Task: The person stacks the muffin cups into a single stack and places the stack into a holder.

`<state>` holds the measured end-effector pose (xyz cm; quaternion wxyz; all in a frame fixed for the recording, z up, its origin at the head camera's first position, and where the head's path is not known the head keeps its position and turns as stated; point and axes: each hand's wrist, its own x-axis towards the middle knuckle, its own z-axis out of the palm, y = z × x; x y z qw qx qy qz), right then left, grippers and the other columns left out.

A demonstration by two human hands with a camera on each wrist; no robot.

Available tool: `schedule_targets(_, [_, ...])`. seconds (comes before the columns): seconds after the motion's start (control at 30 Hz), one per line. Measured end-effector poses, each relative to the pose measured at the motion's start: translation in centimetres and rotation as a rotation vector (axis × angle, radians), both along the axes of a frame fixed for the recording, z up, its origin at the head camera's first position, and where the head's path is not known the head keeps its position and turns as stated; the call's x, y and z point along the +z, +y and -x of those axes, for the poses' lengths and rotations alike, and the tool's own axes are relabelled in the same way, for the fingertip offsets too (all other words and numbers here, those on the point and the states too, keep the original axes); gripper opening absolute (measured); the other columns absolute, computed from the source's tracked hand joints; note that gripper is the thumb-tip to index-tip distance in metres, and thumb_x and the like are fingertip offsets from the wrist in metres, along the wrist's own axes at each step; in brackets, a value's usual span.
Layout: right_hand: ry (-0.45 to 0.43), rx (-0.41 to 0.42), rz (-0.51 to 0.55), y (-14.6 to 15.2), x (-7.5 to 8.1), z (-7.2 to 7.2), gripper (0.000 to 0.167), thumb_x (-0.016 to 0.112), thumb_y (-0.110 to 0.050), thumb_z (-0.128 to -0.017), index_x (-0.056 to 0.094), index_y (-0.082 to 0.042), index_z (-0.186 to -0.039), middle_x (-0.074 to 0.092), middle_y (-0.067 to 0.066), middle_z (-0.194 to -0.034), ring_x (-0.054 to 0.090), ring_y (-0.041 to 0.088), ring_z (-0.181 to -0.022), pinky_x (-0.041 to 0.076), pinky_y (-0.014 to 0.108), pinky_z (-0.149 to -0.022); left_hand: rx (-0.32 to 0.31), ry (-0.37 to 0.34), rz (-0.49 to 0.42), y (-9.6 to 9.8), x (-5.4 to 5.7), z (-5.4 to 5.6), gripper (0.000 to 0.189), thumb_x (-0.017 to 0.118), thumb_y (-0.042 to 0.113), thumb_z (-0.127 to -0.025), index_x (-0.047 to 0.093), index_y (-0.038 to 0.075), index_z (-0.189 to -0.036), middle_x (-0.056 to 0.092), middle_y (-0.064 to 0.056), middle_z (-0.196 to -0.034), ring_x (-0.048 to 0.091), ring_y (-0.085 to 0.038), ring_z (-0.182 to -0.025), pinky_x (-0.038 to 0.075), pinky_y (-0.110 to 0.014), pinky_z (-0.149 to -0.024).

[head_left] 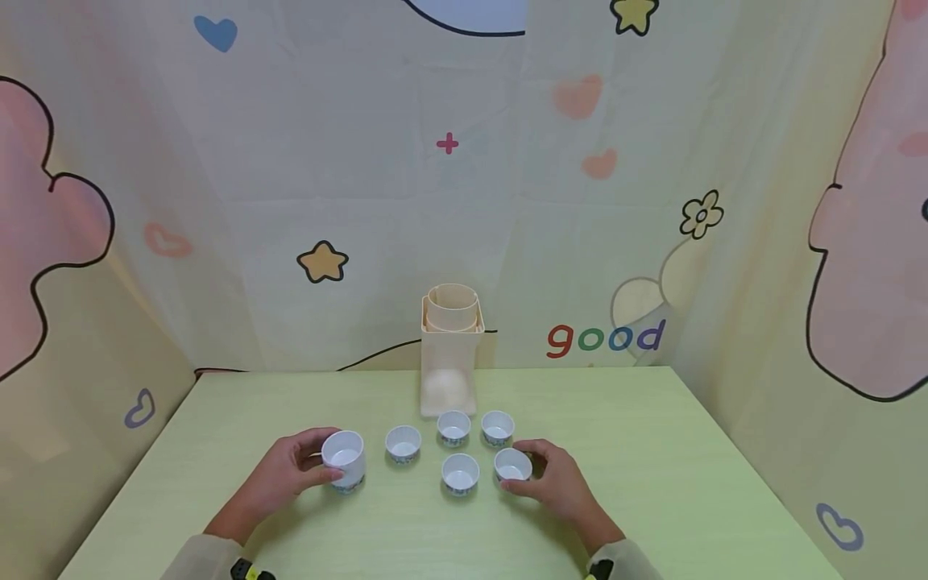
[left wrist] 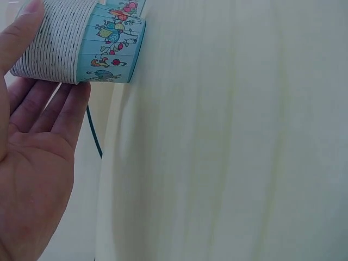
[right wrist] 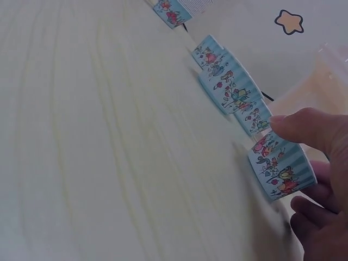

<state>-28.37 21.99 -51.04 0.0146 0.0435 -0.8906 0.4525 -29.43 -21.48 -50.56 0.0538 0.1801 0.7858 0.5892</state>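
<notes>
My left hand (head_left: 290, 471) grips a nested stack of paper baking cups (head_left: 344, 459) at the table's left. In the left wrist view the stack (left wrist: 60, 43) shows many layered white rims and a light-blue bottom cup with flowers and birds. At the right, my right hand (head_left: 557, 477) pinches a single baking cup (head_left: 512, 467) between thumb and fingers. Its patterned side (right wrist: 283, 168) shows in the right wrist view, close over the table. Between the hands stand separate cups: one nearest the stack (head_left: 403, 445), one in front (head_left: 460, 474), and two behind (head_left: 453, 428), (head_left: 498, 428).
A beige upright holder (head_left: 448, 379) with a round tube (head_left: 453, 308) in its top stands behind the cups, near the table's back edge. The pale green table (head_left: 638, 499) meets a printed cloth backdrop (head_left: 377, 161) at the back and sides.
</notes>
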Motion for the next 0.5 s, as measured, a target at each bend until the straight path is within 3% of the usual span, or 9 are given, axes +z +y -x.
schedule_targets(0.23, [-0.020, 0.018, 0.041, -0.3, 0.3, -0.4, 0.060, 0.095, -0.022, -0.072, 0.069, -0.007, -0.123, 0.073, 0.006, -0.122, 0.067, 0.022, -0.112, 0.055, 0.046, -0.103, 0.045, 0.002, 0.037, 0.1, -0.4, 0.1, 0.067, 0.085, 0.020, -0.084, 0.056, -0.002, -0.141, 0.062, -0.023, -0.139, 0.066, -0.031, -0.122, 0.059, -0.025, -0.097])
schedule_targets(0.5, [-0.037, 0.012, 0.172, -0.7, 1.1, -0.9, 0.059, 0.093, -0.014, -0.074, 0.068, -0.005, -0.126, 0.071, 0.009, -0.126, 0.067, 0.025, -0.116, 0.054, 0.048, -0.107, 0.040, -0.007, 0.026, 0.0, -0.6, 0.2, 0.070, 0.087, 0.023, -0.083, 0.055, -0.001, -0.141, 0.060, -0.024, -0.140, 0.065, -0.033, -0.124, 0.059, -0.028, -0.098])
